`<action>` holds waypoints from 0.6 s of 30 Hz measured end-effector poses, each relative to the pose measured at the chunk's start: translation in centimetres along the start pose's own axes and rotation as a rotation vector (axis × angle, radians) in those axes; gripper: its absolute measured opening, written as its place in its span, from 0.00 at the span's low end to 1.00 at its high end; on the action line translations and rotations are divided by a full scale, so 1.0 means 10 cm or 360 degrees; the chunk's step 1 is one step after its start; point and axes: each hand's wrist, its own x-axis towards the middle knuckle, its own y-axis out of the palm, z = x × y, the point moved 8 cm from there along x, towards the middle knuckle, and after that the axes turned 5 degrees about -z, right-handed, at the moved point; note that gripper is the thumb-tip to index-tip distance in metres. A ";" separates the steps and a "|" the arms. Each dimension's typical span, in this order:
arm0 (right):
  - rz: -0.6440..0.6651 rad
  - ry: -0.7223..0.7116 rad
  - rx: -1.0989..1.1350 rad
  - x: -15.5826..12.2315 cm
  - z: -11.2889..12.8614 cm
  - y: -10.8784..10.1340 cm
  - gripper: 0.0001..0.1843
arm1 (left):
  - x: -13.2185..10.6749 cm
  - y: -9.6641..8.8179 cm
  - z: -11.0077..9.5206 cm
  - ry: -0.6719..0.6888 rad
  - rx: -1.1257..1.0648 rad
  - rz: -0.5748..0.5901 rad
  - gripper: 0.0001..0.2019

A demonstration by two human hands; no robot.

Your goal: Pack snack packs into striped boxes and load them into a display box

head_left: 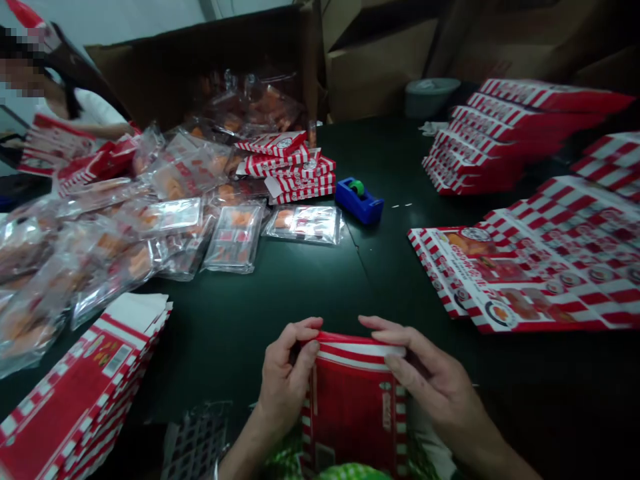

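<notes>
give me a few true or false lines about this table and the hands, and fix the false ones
The left hand and right hand both hold a red and white striped carton at its top edge. True.

The tape dispenser sits inside the cardboard box. False: the blue tape dispenser stands on the dark table.

Clear packets of orange food lie on the table to the left of the dispenser. True.

Nobody else is at the table. False: a person in a white top is at the far left.
</notes>
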 end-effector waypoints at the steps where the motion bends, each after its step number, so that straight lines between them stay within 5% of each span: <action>1: 0.0073 0.0141 0.0171 0.03 -0.06 0.01 0.14 | 0.00 -0.01 0.03 -0.0030 -0.0018 -0.0034 0.06; 3: 0.0165 0.0369 0.0427 0.11 -0.12 -0.01 0.17 | 0.02 -0.01 0.04 -0.0052 -0.0038 -0.0014 0.06; 6: 0.0244 0.0468 0.0335 0.23 -0.06 -0.06 0.14 | 0.09 -0.02 0.02 -0.0103 -0.0062 0.0068 0.07; 9: 0.0315 0.0346 0.0003 0.33 0.12 -0.02 0.11 | 0.15 -0.01 0.02 -0.0195 -0.0072 0.0115 0.06; 13: 0.0139 -0.0007 -0.0367 0.37 0.32 0.04 0.10 | 0.18 0.06 0.03 -0.0218 -0.0039 0.0205 0.07; 18: 0.0116 0.0220 0.0015 0.29 -0.01 -0.01 0.09 | 0.21 0.08 0.10 -0.0311 -0.0061 0.0310 0.07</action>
